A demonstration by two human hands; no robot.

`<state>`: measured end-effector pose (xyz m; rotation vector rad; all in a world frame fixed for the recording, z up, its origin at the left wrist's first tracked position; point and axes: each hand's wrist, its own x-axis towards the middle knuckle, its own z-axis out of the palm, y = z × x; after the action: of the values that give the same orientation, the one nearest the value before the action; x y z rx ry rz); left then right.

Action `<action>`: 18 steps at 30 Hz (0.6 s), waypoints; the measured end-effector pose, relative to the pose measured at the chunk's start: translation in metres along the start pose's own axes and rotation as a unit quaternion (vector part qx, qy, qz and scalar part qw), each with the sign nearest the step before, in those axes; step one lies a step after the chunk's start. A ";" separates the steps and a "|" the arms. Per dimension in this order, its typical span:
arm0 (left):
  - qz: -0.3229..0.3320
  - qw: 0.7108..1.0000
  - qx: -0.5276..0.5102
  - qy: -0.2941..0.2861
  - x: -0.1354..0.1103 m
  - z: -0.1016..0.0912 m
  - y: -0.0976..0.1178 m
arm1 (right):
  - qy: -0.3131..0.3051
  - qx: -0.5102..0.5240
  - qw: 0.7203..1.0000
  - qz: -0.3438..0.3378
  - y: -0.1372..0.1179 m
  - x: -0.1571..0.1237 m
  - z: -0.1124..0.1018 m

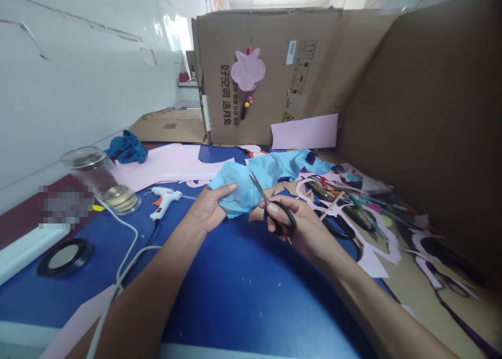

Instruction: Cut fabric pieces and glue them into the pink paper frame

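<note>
My left hand [209,208] is closed on the near left end of a light blue piece of cloth [237,191], thumb on top. A rounded outline shows on this end of the cloth. From there the cloth trails off to the right and back across the table. In my right hand [294,223] is a pair of black-handled scissors [280,219], my fingers in its loops. The blades point up and left, apart at the tips, at the cloth's right side. Whether they touch the cloth I cannot tell.
A white glue gun [166,199] with its cord lies left, near a clear glass jar [112,186] and a black round lid [66,257]. Pink paper cut-offs and tools [353,217] clutter the right. A cardboard box [270,76] walls the back, a dark blue cloth [126,147] at far left.
</note>
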<state>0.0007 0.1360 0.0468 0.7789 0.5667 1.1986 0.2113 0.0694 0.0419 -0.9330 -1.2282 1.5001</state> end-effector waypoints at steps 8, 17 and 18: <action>-0.018 1.000 0.008 -0.005 0.000 -0.001 0.000 | 0.000 -0.001 1.000 -0.001 0.000 0.001 -0.001; -0.028 1.000 0.010 0.004 0.000 -0.003 0.000 | 0.009 -0.007 1.000 0.001 0.000 0.001 0.001; -0.029 1.000 0.011 0.004 0.000 -0.003 0.000 | 0.012 -0.007 1.000 0.002 -0.001 0.001 0.001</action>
<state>-0.0016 0.1369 0.0450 0.7710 0.6066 1.1452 0.2103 0.0701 0.0430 -0.9603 -1.2221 1.4800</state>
